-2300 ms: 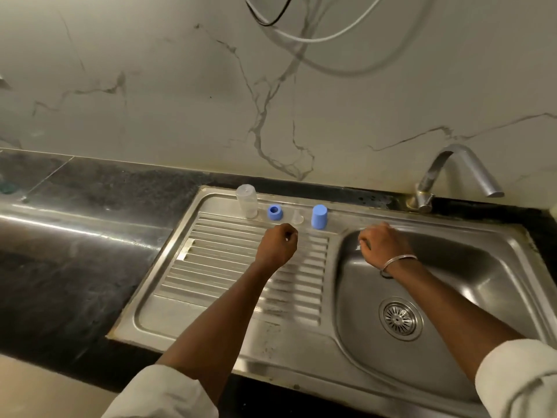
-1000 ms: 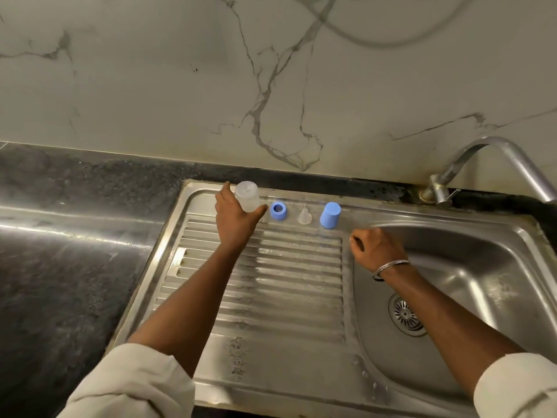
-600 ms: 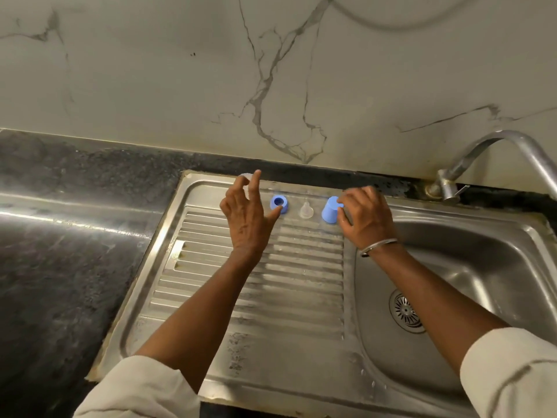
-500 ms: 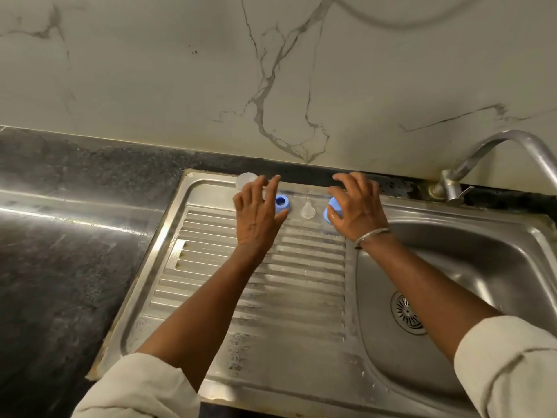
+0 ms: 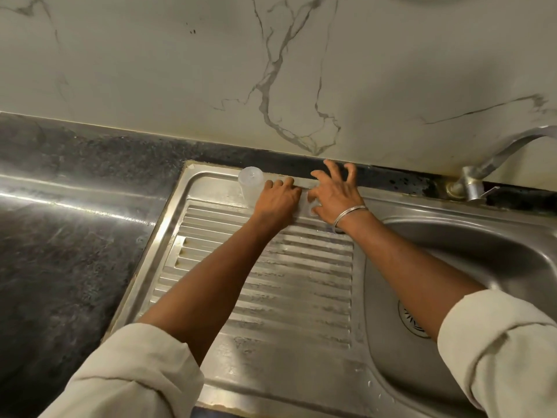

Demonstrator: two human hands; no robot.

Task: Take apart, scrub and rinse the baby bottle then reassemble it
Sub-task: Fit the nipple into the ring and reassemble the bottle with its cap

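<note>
The clear bottle body [image 5: 251,182] stands upright at the back left of the steel drainboard [image 5: 265,285]. My left hand [image 5: 278,199] lies just right of it, fingers curled down over the spot where the blue collar ring stood; the ring is hidden under it. My right hand [image 5: 334,193] is beside the left, thumb and forefinger pinching the small clear nipple [image 5: 311,206], the other fingers spread toward the back rim. The blue cap is hidden behind my right hand.
The sink basin [image 5: 452,267] with its drain [image 5: 414,322] lies on the right. A metal tap [image 5: 488,164] rises at the back right. Dark stone counter [image 5: 66,251] runs along the left, and a marble wall stands behind.
My left hand left the bottle body, moved right and closed down over the blue ring. My right hand came up from the basin edge, passed the blue cap and pinched the nipple.
</note>
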